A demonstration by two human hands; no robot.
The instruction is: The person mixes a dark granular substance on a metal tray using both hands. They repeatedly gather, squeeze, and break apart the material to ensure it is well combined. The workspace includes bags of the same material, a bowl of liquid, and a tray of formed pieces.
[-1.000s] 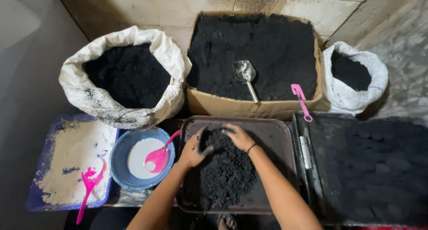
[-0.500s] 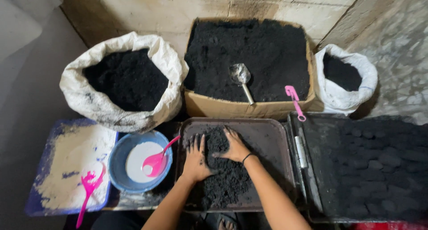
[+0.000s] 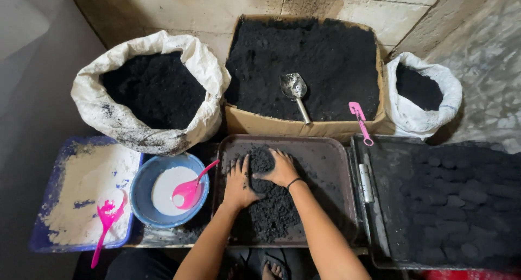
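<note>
A dark brown tray (image 3: 325, 155) lies in front of me with a heap of black crumbly powder (image 3: 271, 209) on it. My left hand (image 3: 239, 183) lies flat on the heap, fingers spread, smeared with black. My right hand (image 3: 281, 168) cups over a lump of the same powder at the heap's far end, a black band on its wrist. Both hands press into the powder and touch each other at the thumbs.
A cardboard box (image 3: 304, 129) of black powder holds a metal scoop (image 3: 294, 90) and a pink scoop (image 3: 359, 120). White sacks (image 3: 152, 95) (image 3: 420, 95) flank it. A blue bowl (image 3: 142, 204) with white liquid and pink spoon (image 3: 190, 189), a blue tray (image 3: 54, 177) of white powder, and black briquettes (image 3: 461, 198) surround the tray.
Both hands slid from the heap's middle toward its far end and drew together; my right hand now cups a lump there.
</note>
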